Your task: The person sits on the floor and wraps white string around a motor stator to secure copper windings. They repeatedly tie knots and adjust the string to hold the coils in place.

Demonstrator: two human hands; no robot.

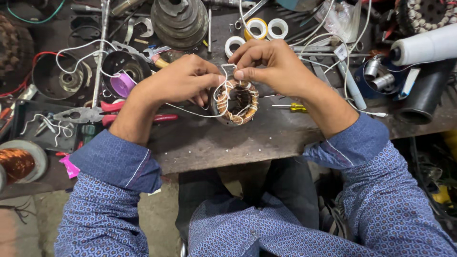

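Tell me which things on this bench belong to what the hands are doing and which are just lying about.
In hand:
left hand
right hand
white cord, pinched by both hands
wound copper coil ring

Lying about:
red-handled pliers
tape rolls
yellow screwdriver
copper wire spool
white roll

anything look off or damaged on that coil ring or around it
Nothing looks damaged. The wound coil ring sits upright on the bench, with both hands, left hand and right hand, pinching white string above it. The bench is crowded with tape rolls and red-handled pliers, but nothing has spilled.
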